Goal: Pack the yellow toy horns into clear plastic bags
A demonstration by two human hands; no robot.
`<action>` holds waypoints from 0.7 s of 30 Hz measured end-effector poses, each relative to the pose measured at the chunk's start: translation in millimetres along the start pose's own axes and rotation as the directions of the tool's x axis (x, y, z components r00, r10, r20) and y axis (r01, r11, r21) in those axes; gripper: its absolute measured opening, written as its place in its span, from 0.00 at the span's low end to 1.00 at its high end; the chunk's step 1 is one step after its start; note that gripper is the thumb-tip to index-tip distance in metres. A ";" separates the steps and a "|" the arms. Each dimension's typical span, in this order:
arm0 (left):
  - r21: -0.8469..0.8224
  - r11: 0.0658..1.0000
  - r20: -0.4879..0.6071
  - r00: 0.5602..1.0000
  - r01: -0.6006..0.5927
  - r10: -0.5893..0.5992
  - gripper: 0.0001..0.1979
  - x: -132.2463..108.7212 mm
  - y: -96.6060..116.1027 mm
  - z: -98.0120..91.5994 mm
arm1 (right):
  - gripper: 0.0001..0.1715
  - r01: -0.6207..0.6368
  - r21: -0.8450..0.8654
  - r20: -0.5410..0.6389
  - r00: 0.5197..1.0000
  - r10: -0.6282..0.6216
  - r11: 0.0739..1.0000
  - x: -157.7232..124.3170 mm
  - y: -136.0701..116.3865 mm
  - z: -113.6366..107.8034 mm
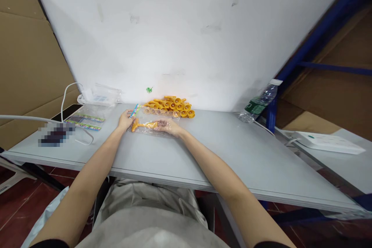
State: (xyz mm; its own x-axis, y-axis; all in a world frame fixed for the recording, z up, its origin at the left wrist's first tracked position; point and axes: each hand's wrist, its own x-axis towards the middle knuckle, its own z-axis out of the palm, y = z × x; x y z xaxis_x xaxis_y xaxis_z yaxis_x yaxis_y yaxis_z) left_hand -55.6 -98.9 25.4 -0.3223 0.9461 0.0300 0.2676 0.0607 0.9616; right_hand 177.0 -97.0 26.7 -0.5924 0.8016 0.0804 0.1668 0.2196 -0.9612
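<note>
My left hand (124, 120) is closed on the edge of a clear plastic bag (157, 115), beside its colourful printed strip (135, 111). The bag lies spread over the table between both hands. My right hand (168, 127) grips one end of an orange-yellow plastic piece (142, 125) with a wider end pointing left. Shiny film covers part of this piece; whether my right fingers are inside the bag I cannot tell. Just behind the bag, a pile of similar orange-yellow pieces (180, 106) rests against the wall, several with round hollow ends facing me.
More flat bags with printed strips (87, 123) lie on the left, near a dark phone (66, 112) and white cables (62, 100). A plastic bottle (258, 102) leans by the blue post at right. A white power strip (328, 142) sits beyond the grey table (232, 155).
</note>
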 end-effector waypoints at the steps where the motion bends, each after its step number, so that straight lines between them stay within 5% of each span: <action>1: 0.016 1.000 0.009 1.000 0.003 -0.003 0.20 0.1 0.7 -2.2 | 0.27 0.009 0.005 -0.023 1.000 -0.009 1.000 -0.2 0.6 -0.2; 10: 0.084 0.994 0.089 0.993 0.073 -0.080 0.23 1.4 0.9 -18.6 | 0.27 0.039 0.033 -0.182 0.983 -0.033 0.999 -3.6 8.1 -4.4; 21: 0.070 0.997 0.052 0.998 0.021 -0.025 0.20 -0.7 -1.0 -10.1 | 0.27 -0.072 0.021 -0.041 0.997 0.073 0.997 -5.6 5.3 -0.3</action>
State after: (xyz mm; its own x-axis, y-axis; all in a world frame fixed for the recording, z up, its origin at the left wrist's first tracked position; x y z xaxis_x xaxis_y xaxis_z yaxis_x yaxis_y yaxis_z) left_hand -64.8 -102.9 27.1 -0.2811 0.9597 -0.0079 0.3239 0.1026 0.9405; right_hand 181.4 -100.2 21.3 -0.5460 0.8375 0.0208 0.1924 0.1496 -0.9698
